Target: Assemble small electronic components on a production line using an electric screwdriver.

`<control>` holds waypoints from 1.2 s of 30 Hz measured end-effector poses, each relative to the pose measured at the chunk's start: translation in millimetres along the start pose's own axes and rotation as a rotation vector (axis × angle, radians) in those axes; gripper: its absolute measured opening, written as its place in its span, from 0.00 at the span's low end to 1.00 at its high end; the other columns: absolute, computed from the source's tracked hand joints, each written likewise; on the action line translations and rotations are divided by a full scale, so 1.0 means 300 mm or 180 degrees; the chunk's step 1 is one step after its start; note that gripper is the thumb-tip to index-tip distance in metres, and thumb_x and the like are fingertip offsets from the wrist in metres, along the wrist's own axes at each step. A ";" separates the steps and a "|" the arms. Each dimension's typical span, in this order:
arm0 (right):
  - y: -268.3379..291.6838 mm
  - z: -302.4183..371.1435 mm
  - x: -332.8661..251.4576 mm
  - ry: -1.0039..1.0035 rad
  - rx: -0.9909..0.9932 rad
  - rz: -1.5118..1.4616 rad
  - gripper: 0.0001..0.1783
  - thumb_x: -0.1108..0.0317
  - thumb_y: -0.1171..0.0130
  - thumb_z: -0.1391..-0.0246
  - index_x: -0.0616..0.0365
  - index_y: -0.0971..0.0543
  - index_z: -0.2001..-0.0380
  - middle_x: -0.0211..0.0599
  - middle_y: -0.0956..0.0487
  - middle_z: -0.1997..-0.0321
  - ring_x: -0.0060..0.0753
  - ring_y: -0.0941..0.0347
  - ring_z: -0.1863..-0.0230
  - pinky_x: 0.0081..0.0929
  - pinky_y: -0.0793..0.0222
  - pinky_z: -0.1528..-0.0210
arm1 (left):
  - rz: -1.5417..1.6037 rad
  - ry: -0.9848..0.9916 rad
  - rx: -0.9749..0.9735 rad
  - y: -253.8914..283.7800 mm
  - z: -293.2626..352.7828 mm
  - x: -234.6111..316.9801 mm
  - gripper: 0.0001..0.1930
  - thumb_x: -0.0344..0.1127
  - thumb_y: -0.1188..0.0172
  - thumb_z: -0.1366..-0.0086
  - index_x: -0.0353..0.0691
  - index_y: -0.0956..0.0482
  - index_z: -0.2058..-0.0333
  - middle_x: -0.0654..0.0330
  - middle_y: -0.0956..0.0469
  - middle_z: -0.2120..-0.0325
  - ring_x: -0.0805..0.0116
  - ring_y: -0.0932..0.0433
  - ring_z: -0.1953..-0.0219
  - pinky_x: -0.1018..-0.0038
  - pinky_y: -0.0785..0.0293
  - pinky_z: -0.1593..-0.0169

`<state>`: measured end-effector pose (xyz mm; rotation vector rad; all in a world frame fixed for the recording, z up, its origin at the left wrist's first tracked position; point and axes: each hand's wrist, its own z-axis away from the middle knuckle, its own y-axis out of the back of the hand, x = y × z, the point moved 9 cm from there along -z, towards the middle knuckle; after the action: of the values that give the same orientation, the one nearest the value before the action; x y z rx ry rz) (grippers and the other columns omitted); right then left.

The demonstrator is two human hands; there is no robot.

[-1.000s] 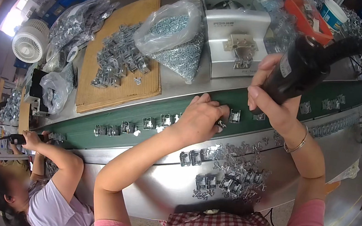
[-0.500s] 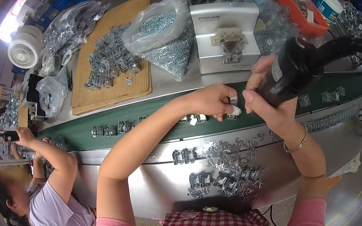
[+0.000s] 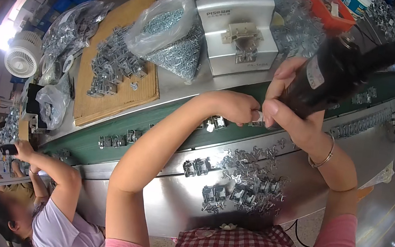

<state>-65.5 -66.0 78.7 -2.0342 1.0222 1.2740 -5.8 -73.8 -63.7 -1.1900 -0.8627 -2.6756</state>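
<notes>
My right hand (image 3: 293, 104) is wrapped around a black electric screwdriver (image 3: 323, 75), its thick cable leading off to the right. The driver's tip is hidden behind my fingers. Close beside it, my left hand (image 3: 237, 108) is closed, with white wrapping on a fingertip, at a small metal part (image 3: 257, 124) on the green conveyor belt (image 3: 172, 122). Little of that part shows. Just left of it on the belt sits another boxy metal part (image 3: 216, 123) with a white piece. Loose screws (image 3: 253, 156) and several boxy metal parts (image 3: 243, 194) lie on the steel ledge nearer me.
Beyond the belt stand a silver machine (image 3: 243, 34), an open bag of screws (image 3: 179, 40) and cardboard (image 3: 109, 106) with piled metal parts. An orange bin (image 3: 329, 13) is at the far right. At the left, a co-worker (image 3: 59, 210) holds a black tool (image 3: 8, 149).
The screwdriver has tilted and come right beside my left hand, which has turned so its fingers are less visible. The whole view has shifted slightly.
</notes>
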 end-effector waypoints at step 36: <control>-0.069 0.118 -0.036 0.1576 -0.0784 0.0999 0.23 0.81 0.37 0.65 0.55 0.35 0.64 0.32 0.27 0.78 0.28 0.28 0.79 0.24 0.33 0.74 | -0.0021 -0.0611 0.0308 0.053 -0.137 0.004 0.15 0.40 0.48 0.42 0.32 0.22 0.66 0.54 0.24 0.77 0.65 0.26 0.72 0.71 0.30 0.65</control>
<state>-69.7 -24.0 74.7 -2.5312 1.5204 1.1060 -28.8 -108.7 -77.7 -1.4400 -1.0110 -2.5226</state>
